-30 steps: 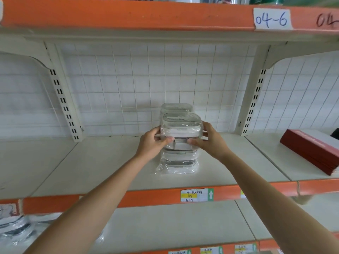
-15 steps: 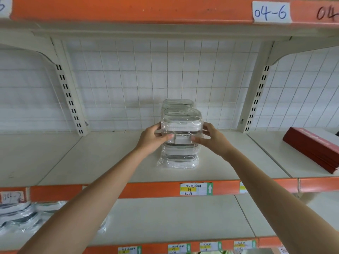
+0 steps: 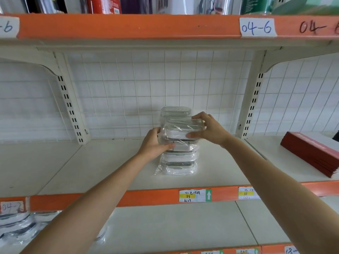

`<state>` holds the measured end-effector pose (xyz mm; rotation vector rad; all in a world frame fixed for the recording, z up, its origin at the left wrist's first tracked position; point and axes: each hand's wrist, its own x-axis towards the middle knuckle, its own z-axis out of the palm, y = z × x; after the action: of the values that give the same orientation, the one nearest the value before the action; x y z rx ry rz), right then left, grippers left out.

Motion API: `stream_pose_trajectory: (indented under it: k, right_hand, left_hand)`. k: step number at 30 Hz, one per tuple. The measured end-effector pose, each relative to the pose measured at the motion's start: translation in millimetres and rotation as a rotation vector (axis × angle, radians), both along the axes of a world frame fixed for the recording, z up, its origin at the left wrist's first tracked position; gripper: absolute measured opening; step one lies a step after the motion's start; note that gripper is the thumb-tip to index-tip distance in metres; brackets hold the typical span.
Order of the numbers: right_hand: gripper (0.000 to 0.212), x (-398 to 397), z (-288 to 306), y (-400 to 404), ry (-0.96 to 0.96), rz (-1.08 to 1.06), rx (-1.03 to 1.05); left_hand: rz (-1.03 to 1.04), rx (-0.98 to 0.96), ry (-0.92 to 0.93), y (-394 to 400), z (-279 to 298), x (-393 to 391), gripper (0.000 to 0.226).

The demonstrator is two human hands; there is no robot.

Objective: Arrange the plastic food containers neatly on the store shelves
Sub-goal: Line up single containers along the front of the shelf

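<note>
**Q:** What occupies the middle shelf (image 3: 77, 173), and where?

**A:** A front stack of wrapped containers (image 3: 178, 162), clear plastic with white and grey lids, stands on the shelf board slightly right of its centre. Directly behind this stack, close to the wire grid back panel (image 3: 146, 85), stands a second stack of containers (image 3: 175, 111); only its top shows.

**Q:** How do the hands engage the front stack?

**A:** The right hand (image 3: 211, 130) grips the top container (image 3: 183, 128) at its right end, fingers curled over the lid edge and thumb pressed against the near face. This container sits tilted, its right end raised. The left hand (image 3: 153, 144) holds the left side of the stack one tier lower, fingers wrapped behind it and thumb across the front of the film.

**Q:** What else lies relative to the front stack?

**A:** To its right, well apart on the adjoining shelf bay, rests a pile of red flat boxes (image 3: 310, 155). Below and just right of it, a handwritten price tag (image 3: 194, 195) sits on the orange shelf edge (image 3: 146, 197). Far to the lower left, on the shelf beneath, lie more wrapped containers (image 3: 20, 226). Above, a label reading "04-6" (image 3: 256, 27) marks the upper shelf edge.
</note>
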<state>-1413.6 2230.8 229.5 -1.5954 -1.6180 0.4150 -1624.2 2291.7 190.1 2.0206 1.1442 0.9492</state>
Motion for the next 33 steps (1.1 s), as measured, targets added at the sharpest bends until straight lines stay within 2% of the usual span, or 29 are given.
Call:
stream_pose_trajectory:
  k: [3,6,9,13,16,20,24,28,30,33]
  right_hand:
    - [0.056,30,-5,-19,0.197,-0.038,0.058]
    - [0.064,54,-19,-41,0.335,-0.150,0.093]
    - [0.077,69,-41,-54,0.286,-0.325,0.015]
    - [0.074,67,-65,-58,0.112,-0.443,-0.111]
    - [0.075,58,-73,-55,0.015,-0.500,-0.194]
    - [0.075,50,-80,-51,-0.193,-0.498,-0.376]
    - [0.088,44,-85,-41,-0.355,-0.517,-0.427]
    - [0.090,34,-84,-29,-0.473,-0.465,-0.450]
    - [0.086,29,-84,-24,-0.549,-0.457,-0.487]
    - [0.083,28,-83,-21,-0.584,-0.456,-0.496]
  left_hand:
    - [-0.019,0.194,0.175,-1,9,0,0.085]
    - [-0.097,0.348,0.349,-3,24,8,0.088]
    - [-0.195,0.391,0.561,-5,32,29,0.097]
    - [-0.165,0.437,0.875,-3,27,53,0.106]
    - [-0.078,0.518,0.882,-3,24,56,0.098]
    - [-0.037,0.554,0.698,-2,28,37,0.101]
    - [0.095,0.451,0.583,6,24,-14,0.108]
    - [0.336,0.102,0.684,13,5,-58,0.094]
    - [0.310,0.013,0.791,12,-10,-63,0.093]
    - [0.166,0.014,0.905,9,-33,-61,0.099]
